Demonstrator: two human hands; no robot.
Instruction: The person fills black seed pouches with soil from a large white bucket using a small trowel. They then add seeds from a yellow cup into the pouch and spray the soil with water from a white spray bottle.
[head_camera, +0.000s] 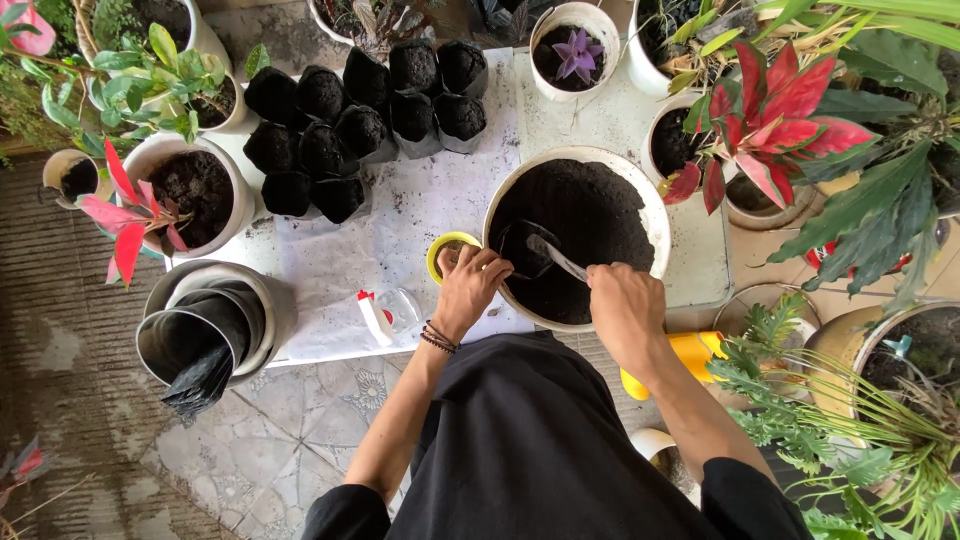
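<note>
Right hand (622, 300) clenched on trowel (545, 252) handle, blade dug into soil in big white basin (655, 215), left half of it. Left hand (470, 285) gripping small yellow pot (447, 252), just beside basin's left rim; pot interior mostly hidden by fingers, fill level not readable. Risks: loaded blade has to clear basin rim to reach pot, so likely soil spill onto white sheet (400, 220) if tipped early or overfilled. Narrow pot mouth versus wide blade, more spill. Fingers curled over pot mouth, likely in the way of the pour. Pot sitting near table edge, could tip off if knocked. Spray bottle (385, 315) lying close to left wrist, easy to nudge onto floor. Filled black grow bags (360, 125) well apart at back, no risk.
</note>
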